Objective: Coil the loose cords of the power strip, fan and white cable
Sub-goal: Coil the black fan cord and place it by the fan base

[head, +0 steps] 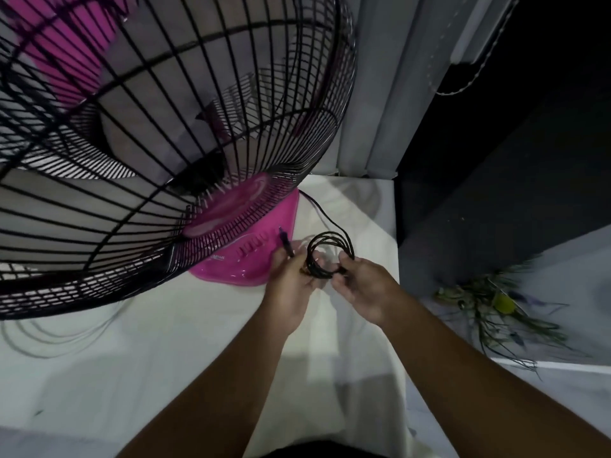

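Observation:
A fan with a black wire cage (158,133) and a pink base (261,256) stands on a white cloth-covered table (165,342). Its black cord (322,214) runs from the back of the base into a small coil (330,251) of several loops. My left hand (291,282) grips the coil's left side and the cord's plug end (286,242), which sticks up from the fingers. My right hand (362,289) pinches the coil's lower right side. A power strip and a white cable are not visible.
The fan cage fills the upper left, close to my head. The table's right edge (396,233) drops to a dark gap beside a grey wall (380,94). A bunch of green plant stems (496,312) lies on a white surface at the right.

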### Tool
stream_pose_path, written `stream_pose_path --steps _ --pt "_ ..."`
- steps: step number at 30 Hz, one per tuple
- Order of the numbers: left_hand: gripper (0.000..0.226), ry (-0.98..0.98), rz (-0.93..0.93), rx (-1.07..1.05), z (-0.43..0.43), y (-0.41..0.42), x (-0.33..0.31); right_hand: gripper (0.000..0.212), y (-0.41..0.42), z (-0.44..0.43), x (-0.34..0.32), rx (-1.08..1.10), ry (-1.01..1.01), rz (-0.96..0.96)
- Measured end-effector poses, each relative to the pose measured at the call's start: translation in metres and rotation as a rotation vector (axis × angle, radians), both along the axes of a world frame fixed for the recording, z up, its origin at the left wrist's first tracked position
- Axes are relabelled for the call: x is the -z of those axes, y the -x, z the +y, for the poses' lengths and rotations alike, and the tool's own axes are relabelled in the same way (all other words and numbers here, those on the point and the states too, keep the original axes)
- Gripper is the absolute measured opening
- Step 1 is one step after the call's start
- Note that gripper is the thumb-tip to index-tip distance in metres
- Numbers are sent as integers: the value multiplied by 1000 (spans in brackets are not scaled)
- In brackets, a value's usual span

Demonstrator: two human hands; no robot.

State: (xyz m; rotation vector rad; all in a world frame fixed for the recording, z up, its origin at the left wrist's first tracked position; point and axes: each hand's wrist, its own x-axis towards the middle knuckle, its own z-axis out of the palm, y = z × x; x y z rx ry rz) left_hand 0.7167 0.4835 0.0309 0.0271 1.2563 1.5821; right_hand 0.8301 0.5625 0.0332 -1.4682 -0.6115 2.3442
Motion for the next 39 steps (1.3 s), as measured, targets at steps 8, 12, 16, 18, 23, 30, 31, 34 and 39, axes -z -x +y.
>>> stream_pose_path --steps 8,12,16,18,23,30,31,34,39 --pt "24 140 107 -75 15 -4 20 13 1 0 4 -101 14 -47" --pt "32 246 260 -5 30 2 21 7 -1 10 8 -219 -142 -203" --pt "23 256 278 82 42 10 18 17 0 23 8 -238 -246 -155" --pt "14 216 222 77 47 13 17 20 2 27 7 -241 -257 -92" --pt "27 151 98 48 43 11 12 24 8 33 6 -97 -177 25" --pt "15 168 182 -27 45 7 23 20 15 30 6 -31 -84 -70" --pt "20 198 209 -24 46 8 24 19 14 30 5 -85 -127 -122" --pt "28 240 266 -2 53 12 24 21 10 32 7 -245 -269 -260" --pt "41 289 292 90 63 16 18 25 12 40 9 -204 -225 -108"
